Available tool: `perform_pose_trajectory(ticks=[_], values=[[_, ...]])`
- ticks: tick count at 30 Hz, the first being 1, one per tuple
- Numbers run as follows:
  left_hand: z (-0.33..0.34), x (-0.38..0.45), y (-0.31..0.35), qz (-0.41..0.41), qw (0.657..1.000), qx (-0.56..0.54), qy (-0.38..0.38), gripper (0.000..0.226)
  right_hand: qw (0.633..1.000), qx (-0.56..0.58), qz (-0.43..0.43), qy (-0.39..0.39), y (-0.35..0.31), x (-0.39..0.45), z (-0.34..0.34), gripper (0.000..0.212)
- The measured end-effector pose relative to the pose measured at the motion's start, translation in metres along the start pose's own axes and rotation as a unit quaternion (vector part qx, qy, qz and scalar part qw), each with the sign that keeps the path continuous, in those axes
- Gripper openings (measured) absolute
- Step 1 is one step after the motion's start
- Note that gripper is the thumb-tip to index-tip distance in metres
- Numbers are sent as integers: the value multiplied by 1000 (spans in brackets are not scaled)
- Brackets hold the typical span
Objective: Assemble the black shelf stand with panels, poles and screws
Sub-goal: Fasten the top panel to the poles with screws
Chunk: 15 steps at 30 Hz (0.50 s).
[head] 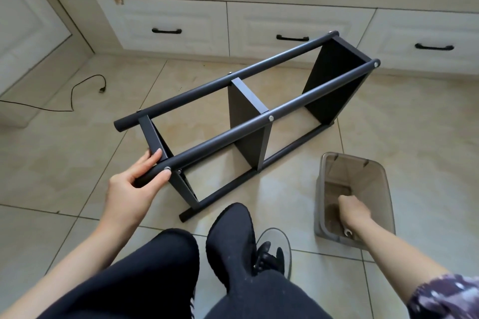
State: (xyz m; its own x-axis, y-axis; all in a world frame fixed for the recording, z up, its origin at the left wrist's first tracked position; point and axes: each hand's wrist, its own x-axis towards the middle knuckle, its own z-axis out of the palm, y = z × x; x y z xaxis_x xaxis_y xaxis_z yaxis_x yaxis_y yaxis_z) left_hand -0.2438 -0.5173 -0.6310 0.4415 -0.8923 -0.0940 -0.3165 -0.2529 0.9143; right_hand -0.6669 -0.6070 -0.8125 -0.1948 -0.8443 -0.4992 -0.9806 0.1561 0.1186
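- Here the black shelf stand [248, 116] lay on its side on the tiled floor [414, 137], running from near left to far right, just ahead of the person's knees.
- Three dark panels were fixed between its poles: one at the near-left end [153, 134], one in the middle [246, 122], one at the far-right end [334, 83].
- The upper near pole [272, 116] carried silver screws, one [270, 118] at the middle panel and one [168, 169] close to its near end.
- The left hand [134, 184] gripped that near end, fingers curled over the pole and thumb under it.
- The right hand [353, 211] reached down into a translucent grey bin [383, 189] standing to the right of the stand; its fingers were curled, but I could not tell whether they held anything.
- A small silver wrench [347, 233] lay in the bin beside the wrist.
- Beyond the stand ran white drawers [298, 26] with black handles.
- A black cable [85, 88] trailed over the floor at the far left.
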Motion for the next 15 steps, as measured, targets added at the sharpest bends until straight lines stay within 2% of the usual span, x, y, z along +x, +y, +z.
perform_pose_trajectory(ticks=[6, 11, 15], values=[[-2, 2, 0, 4, 1000, 15, -9, 46, 983, 183, -29, 20, -22, 6, -4, 16], [-8, 4, -1, 21, 997, 73, -19, 42, 968, 247, -32, 32, -43, -5, -11, 36], [-11, 3, 4, 43, 986, 159, -8, 40, 958, 280, -33, 47, -58, -11, -16, 38]])
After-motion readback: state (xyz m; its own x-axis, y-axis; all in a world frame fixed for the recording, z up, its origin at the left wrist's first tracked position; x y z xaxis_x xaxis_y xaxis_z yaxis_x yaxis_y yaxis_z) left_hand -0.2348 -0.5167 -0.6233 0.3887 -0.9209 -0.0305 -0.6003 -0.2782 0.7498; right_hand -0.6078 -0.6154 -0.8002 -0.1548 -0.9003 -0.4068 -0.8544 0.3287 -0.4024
